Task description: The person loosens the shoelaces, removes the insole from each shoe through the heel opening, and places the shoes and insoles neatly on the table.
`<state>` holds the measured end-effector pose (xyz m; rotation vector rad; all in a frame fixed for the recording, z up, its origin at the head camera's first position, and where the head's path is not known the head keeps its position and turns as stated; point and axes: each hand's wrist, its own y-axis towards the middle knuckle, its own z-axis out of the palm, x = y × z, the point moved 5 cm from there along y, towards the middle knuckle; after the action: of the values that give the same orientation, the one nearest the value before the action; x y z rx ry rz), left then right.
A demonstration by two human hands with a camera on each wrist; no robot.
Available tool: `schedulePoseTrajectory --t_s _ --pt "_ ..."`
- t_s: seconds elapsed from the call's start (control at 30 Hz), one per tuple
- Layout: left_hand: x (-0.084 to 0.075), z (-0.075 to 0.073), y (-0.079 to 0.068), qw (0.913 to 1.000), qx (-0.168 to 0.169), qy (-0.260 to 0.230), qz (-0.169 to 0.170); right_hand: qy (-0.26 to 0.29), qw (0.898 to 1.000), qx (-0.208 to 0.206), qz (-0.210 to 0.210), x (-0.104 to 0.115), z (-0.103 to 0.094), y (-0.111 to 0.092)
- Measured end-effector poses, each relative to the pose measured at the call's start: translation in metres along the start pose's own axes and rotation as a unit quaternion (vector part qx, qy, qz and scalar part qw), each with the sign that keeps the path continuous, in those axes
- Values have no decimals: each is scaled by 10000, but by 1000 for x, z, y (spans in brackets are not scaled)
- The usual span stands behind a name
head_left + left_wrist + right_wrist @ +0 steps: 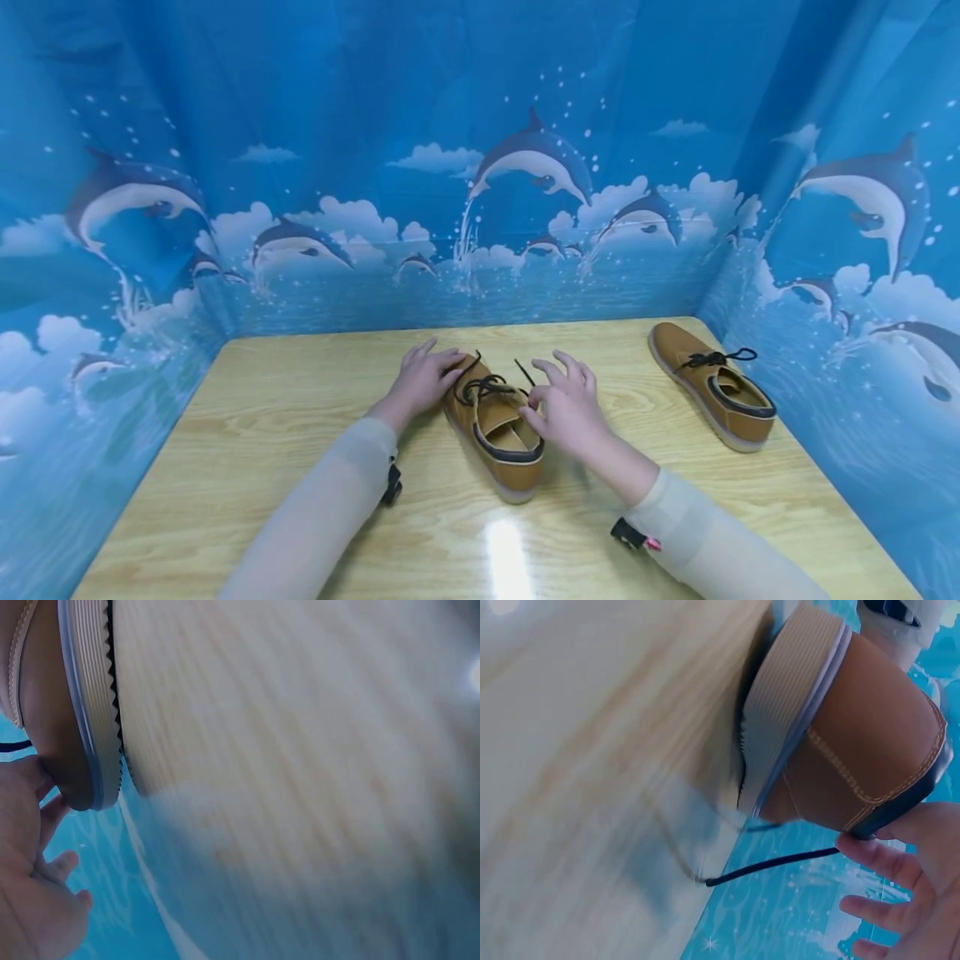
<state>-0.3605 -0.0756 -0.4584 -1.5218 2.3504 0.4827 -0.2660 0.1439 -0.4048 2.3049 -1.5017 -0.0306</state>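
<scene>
A brown lace-up shoe (510, 473) with a dark collar stands on the table between both hands, its toe pointing away. My left hand (423, 377) is at the toe's left side, fingers loosely bent and touching the shoe; in the left wrist view its fingers (54, 814) show beside the toe. Black laces (487, 385) lie loose over the tongue. On the shoe's other side, my right hand (568, 408) pinches one black shoelace (772, 866) between thumb and index finger, the lace's free end sticking out past them. Its other fingers are spread.
A matching brown shoe (686, 354) with its lace tied in a bow stands at the table's right. The wooden table (300, 467) is enclosed by a blue dolphin-print curtain (360, 167) at the back and sides.
</scene>
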Motion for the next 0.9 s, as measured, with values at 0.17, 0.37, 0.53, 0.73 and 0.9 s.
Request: schedulePoseTrajectory --t_s 0.17,0.37,0.53,0.73,0.9 --pt "0 -3 -8 9996 -29 266 -40 -6 10000 31 10 -8 -2 5" --pt "-1 -7 -20 9977 -154 543 -374 40 10000 87 16 -17 -1 12" --pt "-4 -8 -27 9948 -292 716 -663 43 9999 92 50 -22 -2 18" --pt "-5 -6 -31 9942 -333 627 -812 111 9997 158 162 -21 -2 15" --pt "0 -2 -28 9965 -291 378 -681 10 9992 207 340 -20 -7 7"
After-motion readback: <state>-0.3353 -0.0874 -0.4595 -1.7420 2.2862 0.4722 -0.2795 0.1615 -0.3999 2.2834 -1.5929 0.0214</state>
